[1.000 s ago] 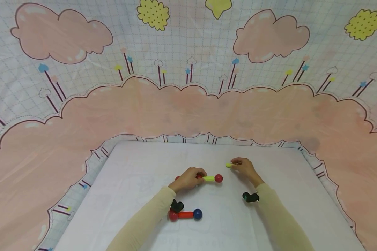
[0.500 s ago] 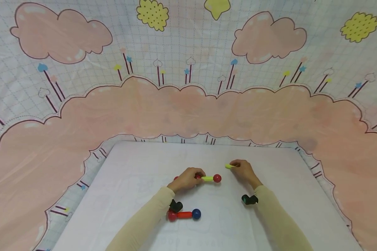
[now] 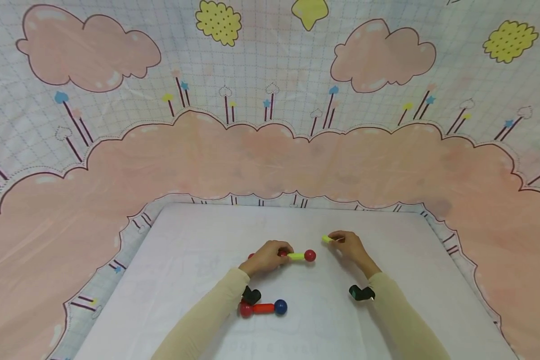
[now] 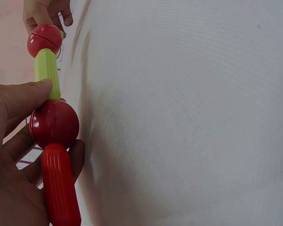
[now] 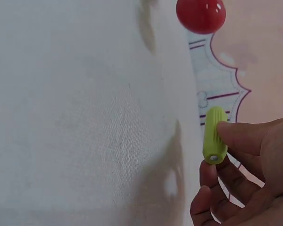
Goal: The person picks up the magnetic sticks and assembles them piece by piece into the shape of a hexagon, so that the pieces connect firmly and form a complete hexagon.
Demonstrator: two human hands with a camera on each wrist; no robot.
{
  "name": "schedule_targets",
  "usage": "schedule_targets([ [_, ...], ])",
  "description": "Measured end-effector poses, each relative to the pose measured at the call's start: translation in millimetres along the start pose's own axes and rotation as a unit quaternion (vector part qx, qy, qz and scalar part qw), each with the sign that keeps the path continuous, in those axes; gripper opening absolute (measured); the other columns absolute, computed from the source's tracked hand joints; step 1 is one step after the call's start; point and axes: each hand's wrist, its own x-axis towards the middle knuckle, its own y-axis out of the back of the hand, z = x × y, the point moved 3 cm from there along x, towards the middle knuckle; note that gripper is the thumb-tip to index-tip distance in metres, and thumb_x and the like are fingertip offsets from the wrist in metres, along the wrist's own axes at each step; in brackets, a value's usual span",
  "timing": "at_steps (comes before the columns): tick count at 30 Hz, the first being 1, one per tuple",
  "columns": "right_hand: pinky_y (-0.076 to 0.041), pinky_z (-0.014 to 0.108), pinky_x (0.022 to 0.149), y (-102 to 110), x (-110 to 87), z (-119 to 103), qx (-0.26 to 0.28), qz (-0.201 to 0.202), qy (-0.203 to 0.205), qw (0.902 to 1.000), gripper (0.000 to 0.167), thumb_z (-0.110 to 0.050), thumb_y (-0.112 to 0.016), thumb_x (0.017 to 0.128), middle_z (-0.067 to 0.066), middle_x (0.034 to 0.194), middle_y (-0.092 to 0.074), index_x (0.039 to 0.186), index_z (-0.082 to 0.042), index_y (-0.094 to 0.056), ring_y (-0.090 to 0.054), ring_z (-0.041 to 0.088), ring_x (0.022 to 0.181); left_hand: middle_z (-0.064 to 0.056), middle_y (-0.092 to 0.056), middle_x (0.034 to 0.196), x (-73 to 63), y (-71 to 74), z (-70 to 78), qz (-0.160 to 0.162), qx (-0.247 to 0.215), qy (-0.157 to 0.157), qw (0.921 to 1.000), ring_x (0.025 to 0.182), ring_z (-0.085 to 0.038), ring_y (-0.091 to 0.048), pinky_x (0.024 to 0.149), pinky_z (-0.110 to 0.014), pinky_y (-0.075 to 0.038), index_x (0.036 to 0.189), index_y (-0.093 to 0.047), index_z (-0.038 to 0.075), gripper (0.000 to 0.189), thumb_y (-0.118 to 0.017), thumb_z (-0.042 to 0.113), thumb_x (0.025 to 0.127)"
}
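My left hand grips a chain of toy rods and balls. In the left wrist view its thumb presses a yellow-green rod by the middle red ball, with fingers behind. A red rod joins that ball on the near side, and another red ball caps the yellow-green rod's far end. Apart from the chain, to its right, my right hand pinches a separate yellow-green rod between thumb and fingers. That rod's end shows a small metallic dot. In the head view, the left hand hides part of the chain.
Nearer to me on the white table lies another piece: a red ball, a red rod and a blue ball in a row. It lies close by my left forearm. A patterned cloth rises behind the table.
The head view has shifted slightly. My right hand, still pinching its rod, sits a little lower in the picture. My left hand keeps its grip on the chain with hardly any movement.
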Motion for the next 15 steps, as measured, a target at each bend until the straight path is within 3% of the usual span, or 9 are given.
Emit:
schedule_targets([
  [15, -0.051, 0.028, 0.074, -2.2, -29.3, -8.8, 0.01, -0.006, 0.036, 0.9993, 0.025, -0.012, -0.066, 0.093, 0.013, 0.116, -0.068, 0.117, -0.007, -0.069, -0.06, 0.026, 0.102, 0.001, -0.062, 0.094, -1.3, 1.8, 2.2, -0.004, -0.013, 0.012, 0.9998, 0.085, -0.014, -0.052, 0.076, -0.026, -0.045, 0.111, -0.069, 0.015, 0.02, -0.069, 0.014, 0.091],
])
